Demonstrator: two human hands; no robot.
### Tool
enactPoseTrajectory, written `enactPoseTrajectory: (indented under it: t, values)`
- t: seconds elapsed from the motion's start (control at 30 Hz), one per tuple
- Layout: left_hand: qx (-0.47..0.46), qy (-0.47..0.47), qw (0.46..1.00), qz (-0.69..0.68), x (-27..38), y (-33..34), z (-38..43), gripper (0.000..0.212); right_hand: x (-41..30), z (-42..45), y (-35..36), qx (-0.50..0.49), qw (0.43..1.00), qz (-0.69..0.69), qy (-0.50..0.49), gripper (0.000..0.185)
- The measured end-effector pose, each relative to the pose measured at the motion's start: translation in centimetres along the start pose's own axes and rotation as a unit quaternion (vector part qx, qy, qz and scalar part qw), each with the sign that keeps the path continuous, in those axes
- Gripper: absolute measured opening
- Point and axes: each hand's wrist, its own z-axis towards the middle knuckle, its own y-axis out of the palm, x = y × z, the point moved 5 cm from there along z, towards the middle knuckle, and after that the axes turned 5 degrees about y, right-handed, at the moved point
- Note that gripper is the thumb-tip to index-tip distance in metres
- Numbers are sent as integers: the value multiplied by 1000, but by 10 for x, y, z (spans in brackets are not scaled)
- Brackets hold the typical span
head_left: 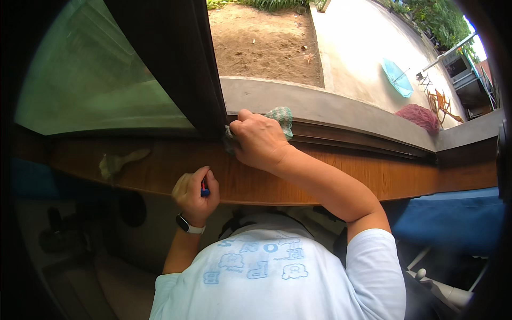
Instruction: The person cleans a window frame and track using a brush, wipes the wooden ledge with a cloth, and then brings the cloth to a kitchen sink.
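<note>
My right hand grips a green-and-white cloth on the dark sliding-window track, beside the bottom of the dark window frame. Part of the cloth sticks out beyond the knuckles, and another bit shows under the fingers. My left hand is curled around a small blue-and-red object near the front edge of the wooden sill. Most of that object is hidden in the fist, so its kind is unclear. Left of this hand, a pale-handled brush lies on the sill.
A glass pane fills the left side. Outside the opening runs a grey ledge. Beyond it are bare soil, a light blue open umbrella and a reddish net-like heap. Blue fabric hangs below the sill at right.
</note>
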Motion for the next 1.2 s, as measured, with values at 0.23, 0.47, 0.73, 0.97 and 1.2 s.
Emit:
enactPoseTrajectory:
  t: [0.23,0.47,0.73,0.97,1.2]
  values:
    - [1,-3,1000,10,-1,0,-2,13,14,-11,-12,-94,995,-18,-23,19]
    - [-8,-1,1000,19,-1,0,-2,11,67,-50,-40,-122,989,-44,77,22]
    - [-13,-13,999,37,2,1,-4,9,173,-143,-85,-12,976,-41,211,25]
    - [-15,-30,998,47,-1,1,-9,8,270,-218,-109,13,938,-20,347,23]
    - [-18,-39,998,54,-3,-1,-11,8,326,-263,-126,40,885,-3,463,27]
